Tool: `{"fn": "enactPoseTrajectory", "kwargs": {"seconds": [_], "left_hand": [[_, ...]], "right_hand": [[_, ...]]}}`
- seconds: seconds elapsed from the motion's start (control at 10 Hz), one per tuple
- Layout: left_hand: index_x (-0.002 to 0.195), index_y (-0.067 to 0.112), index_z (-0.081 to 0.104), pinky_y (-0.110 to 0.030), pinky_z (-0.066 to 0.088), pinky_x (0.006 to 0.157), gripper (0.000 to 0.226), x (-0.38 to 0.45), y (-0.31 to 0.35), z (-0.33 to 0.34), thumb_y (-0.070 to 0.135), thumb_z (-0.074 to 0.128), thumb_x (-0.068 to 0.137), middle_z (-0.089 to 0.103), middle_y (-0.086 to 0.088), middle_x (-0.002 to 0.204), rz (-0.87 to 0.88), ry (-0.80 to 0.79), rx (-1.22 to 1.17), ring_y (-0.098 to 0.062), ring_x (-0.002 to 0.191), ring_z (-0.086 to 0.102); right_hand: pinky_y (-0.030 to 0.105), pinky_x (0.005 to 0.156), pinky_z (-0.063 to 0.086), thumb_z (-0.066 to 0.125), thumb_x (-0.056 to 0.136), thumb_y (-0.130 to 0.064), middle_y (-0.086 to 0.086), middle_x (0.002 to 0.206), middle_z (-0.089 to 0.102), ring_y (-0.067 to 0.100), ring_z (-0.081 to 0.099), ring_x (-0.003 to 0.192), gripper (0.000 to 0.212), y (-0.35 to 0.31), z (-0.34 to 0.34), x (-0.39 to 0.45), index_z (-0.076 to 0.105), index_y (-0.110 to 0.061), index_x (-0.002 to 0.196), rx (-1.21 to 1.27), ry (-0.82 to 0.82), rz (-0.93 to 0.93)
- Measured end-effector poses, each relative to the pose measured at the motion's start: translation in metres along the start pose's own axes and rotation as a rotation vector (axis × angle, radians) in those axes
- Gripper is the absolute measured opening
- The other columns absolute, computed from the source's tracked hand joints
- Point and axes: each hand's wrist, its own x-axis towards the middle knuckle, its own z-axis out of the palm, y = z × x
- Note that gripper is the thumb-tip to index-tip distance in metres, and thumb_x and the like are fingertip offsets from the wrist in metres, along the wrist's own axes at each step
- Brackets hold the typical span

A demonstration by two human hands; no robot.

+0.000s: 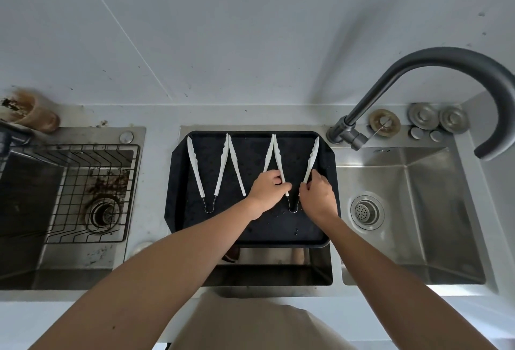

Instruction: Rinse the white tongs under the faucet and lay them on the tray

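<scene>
Fingertips of both hands pinch the rightmost white tongs (295,166): left hand (267,189) on one arm, right hand (317,196) on the other, flat on the black tray (178,182). Careless nudging could knock the neighbouring tongs (250,166) beside the left fingers askew.

Soft, even daylight, maybe from right; faint faucet (434,71) shadow on wall (250,29); wide-angle edge warp; slight blur.

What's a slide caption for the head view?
Both hands, left hand and right hand, arrange three white tongs on a black tray.
</scene>
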Motion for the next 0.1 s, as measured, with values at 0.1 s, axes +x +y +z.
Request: {"fn": "enactPoseTrajectory", "kwargs": {"seconds": [0.1], "left_hand": [[0.131,0.015,0.066,-0.047,0.055,0.103,0.036,-0.0073,0.0063,-0.0036,0.021,0.064,0.095,0.068,-0.01,0.13,0.03,0.018,0.011,-0.026,0.119,0.065]], "right_hand": [[0.045,0.082,0.05,0.05,0.102,-0.02,0.018,0.119,0.061,0.04,0.063,0.099,0.026,-0.0041,-0.0031,-0.0027,0.053,-0.003,0.122,-0.023,0.019,0.036]]}}
